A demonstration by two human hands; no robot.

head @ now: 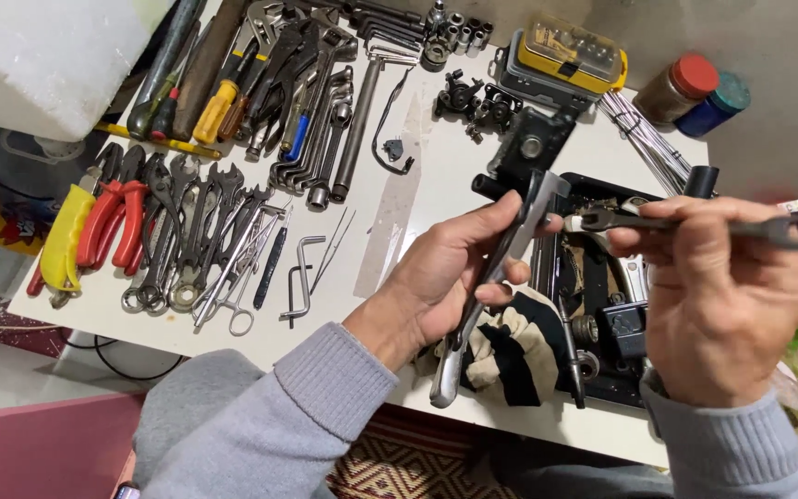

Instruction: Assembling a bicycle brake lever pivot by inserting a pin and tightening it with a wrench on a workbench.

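My left hand grips a long silver wrench that runs diagonally from near the table's front edge up to its head at centre. My right hand holds a slim dark tool level, its forked tip pointing left and almost touching the wrench head. Both hands hover above a black tray of small metal parts and a black-and-cream work glove. Grey sleeves cover both forearms.
Pliers with red and yellow handles, spanners, screwdrivers, hex keys and tweezers lie across the white table's left half. A yellow-lidded bit case, bike brake parts, spokes and two jars sit at the back.
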